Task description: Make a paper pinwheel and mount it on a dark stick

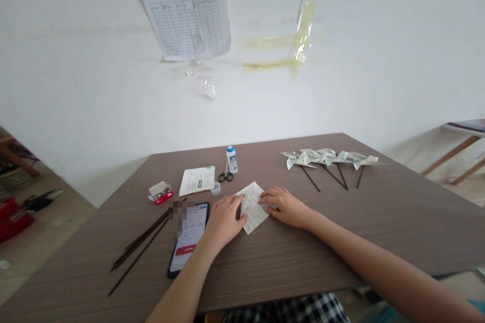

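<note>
A folded sheet of printed paper (254, 207) lies on the table in front of me, with a point towards the far side and another towards me. My left hand (226, 216) grips its left edge, the thumb and forefinger bent over the paper. On the opposite edge, my right hand (285, 206) has its fingers curled onto the right corner. The fingertips partly cover both sides of the sheet. Close by my left wrist is a phone (189, 234) showing a timer.
Paper pinwheels (299, 160) on brown sticks lie at the back right of the table (341, 242). Further left are a glue bottle (232, 160), scissors (226, 176), a tape roll (215, 189), a paper stack (197, 180), a small red-and-white box (160, 193) and loose brown sticks (138, 242).
</note>
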`<state>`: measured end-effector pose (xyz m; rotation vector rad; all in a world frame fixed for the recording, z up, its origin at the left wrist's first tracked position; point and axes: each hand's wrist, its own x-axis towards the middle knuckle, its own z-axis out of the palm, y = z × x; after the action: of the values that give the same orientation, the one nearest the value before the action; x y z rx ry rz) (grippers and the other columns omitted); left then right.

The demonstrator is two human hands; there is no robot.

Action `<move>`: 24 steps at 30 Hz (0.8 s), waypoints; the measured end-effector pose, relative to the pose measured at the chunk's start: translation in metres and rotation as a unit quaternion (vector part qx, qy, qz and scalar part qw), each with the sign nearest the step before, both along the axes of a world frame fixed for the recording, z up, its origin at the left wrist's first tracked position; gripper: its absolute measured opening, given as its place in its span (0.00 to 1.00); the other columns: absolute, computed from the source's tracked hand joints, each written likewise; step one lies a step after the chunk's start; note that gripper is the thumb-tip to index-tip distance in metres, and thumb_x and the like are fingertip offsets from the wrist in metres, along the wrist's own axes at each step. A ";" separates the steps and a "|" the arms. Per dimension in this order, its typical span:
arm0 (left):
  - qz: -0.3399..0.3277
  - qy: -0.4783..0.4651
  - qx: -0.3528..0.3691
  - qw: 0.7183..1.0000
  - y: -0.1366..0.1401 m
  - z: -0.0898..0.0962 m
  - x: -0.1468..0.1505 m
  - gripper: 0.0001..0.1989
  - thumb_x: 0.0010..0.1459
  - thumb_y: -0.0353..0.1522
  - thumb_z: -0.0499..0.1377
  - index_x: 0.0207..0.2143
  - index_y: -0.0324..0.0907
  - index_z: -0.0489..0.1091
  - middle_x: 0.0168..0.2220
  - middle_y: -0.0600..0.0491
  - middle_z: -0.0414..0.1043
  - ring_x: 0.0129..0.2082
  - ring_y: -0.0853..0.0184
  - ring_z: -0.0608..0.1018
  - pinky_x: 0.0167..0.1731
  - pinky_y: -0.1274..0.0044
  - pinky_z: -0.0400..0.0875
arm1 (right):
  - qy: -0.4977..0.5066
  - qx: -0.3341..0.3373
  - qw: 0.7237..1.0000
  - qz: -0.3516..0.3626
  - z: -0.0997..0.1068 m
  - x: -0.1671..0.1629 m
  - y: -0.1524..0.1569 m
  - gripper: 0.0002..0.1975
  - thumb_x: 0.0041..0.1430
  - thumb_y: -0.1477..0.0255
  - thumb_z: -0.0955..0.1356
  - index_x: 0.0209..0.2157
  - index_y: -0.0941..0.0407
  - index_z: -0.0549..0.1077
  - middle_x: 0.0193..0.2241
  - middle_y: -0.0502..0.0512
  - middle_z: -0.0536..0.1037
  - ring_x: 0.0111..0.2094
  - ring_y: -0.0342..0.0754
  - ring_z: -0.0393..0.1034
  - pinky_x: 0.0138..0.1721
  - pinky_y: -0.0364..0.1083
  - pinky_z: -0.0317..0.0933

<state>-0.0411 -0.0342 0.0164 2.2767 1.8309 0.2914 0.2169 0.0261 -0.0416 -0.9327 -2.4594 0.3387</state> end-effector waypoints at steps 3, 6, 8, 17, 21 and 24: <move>-0.006 0.005 -0.003 1.000 0.001 -0.002 0.001 0.31 0.72 0.29 0.66 0.75 0.47 0.75 0.75 0.42 0.78 0.77 0.49 0.76 0.78 0.58 0.68 | -0.019 -0.005 1.000 -0.002 0.002 0.001 -0.001 0.14 0.77 0.74 0.73 0.57 0.50 0.89 0.59 0.62 0.88 0.63 0.63 0.82 0.69 0.64 0.71; -0.015 0.007 -0.007 1.000 0.002 -0.005 0.002 0.30 0.72 0.28 0.65 0.74 0.51 0.77 0.77 0.44 0.76 0.78 0.50 0.75 0.78 0.58 0.68 | -0.023 0.000 1.000 0.001 0.003 0.000 -0.001 0.13 0.77 0.73 0.73 0.55 0.50 0.90 0.57 0.61 0.89 0.61 0.61 0.83 0.68 0.62 0.72; -0.020 0.012 -0.011 1.000 0.002 -0.005 0.002 0.28 0.73 0.28 0.64 0.72 0.52 0.79 0.76 0.45 0.76 0.78 0.50 0.75 0.78 0.57 0.68 | -0.023 0.003 1.000 0.004 0.003 0.000 -0.001 0.13 0.77 0.73 0.73 0.55 0.49 0.90 0.56 0.60 0.89 0.60 0.60 0.83 0.68 0.61 0.72; -0.029 0.015 -0.007 0.999 -0.001 -0.002 0.002 0.26 0.75 0.28 0.64 0.69 0.55 0.83 0.75 0.45 0.77 0.77 0.47 0.76 0.77 0.52 0.70 | -0.015 0.007 1.000 0.007 0.000 0.001 0.000 0.12 0.77 0.73 0.74 0.54 0.49 0.90 0.56 0.59 0.89 0.59 0.60 0.83 0.66 0.59 0.72; -0.031 0.021 -0.011 0.999 -0.002 0.000 0.003 0.25 0.75 0.28 0.64 0.69 0.55 0.84 0.75 0.44 0.77 0.77 0.46 0.75 0.77 0.52 0.70 | -0.012 0.006 1.000 0.005 -0.001 0.001 0.000 0.12 0.77 0.73 0.74 0.55 0.49 0.90 0.56 0.60 0.89 0.59 0.60 0.83 0.67 0.60 0.72; -0.032 0.030 -0.019 0.999 -0.002 0.002 0.003 0.25 0.76 0.29 0.63 0.69 0.55 0.83 0.76 0.43 0.76 0.78 0.46 0.75 0.77 0.52 0.70 | -0.007 0.006 1.000 0.004 -0.001 0.001 0.001 0.12 0.77 0.72 0.73 0.54 0.49 0.90 0.55 0.60 0.89 0.59 0.60 0.83 0.66 0.60 0.72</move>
<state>-0.0377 -0.0364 0.0185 2.3378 1.7703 0.1794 0.2177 0.0270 -0.0428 -0.9233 -2.4769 0.3211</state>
